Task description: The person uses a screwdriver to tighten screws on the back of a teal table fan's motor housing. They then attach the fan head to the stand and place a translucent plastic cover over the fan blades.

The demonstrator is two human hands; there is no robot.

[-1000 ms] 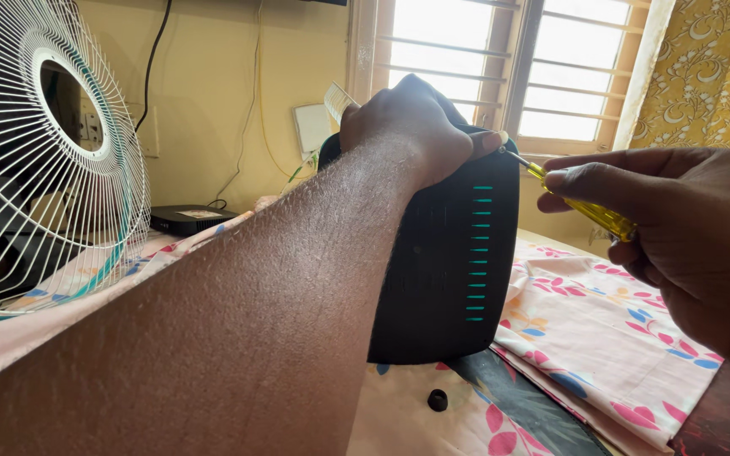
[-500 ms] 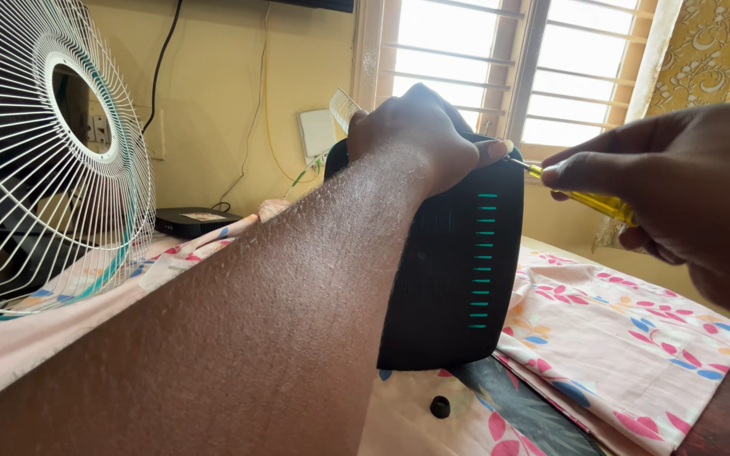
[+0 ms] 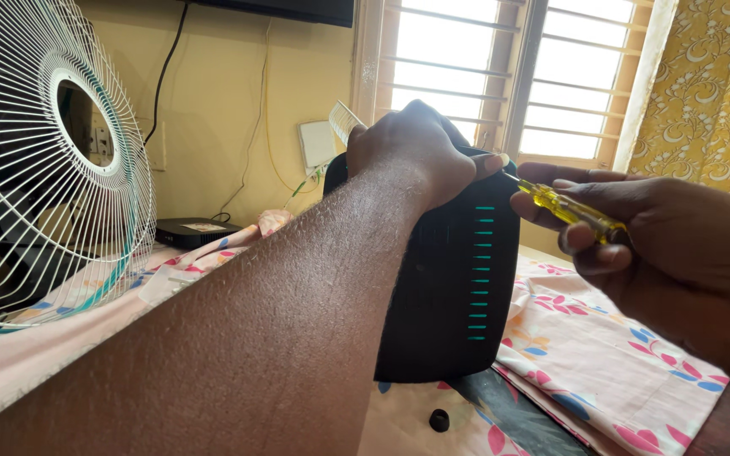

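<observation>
My left hand (image 3: 416, 148) grips the top of a black vented housing (image 3: 454, 279) with a column of teal slots, which stands upright on the flowered cloth. My right hand (image 3: 661, 245) holds a yellow-handled screwdriver (image 3: 569, 209). Its tip points at the housing's upper right corner, beside my left thumb. My left forearm crosses the lower left of the view and hides the housing's left side.
A white wire fan guard (image 3: 44, 160) stands at the left. A small black box (image 3: 192, 230) sits by the wall. A little black cap (image 3: 439, 420) lies on the flowered cloth (image 3: 618, 355) below the housing. A barred window (image 3: 509, 76) and a yellow curtain (image 3: 711, 93) are behind.
My right hand has turned and dropped a little, so its fingers now curl under the screwdriver handle. My left hand stays on the housing.
</observation>
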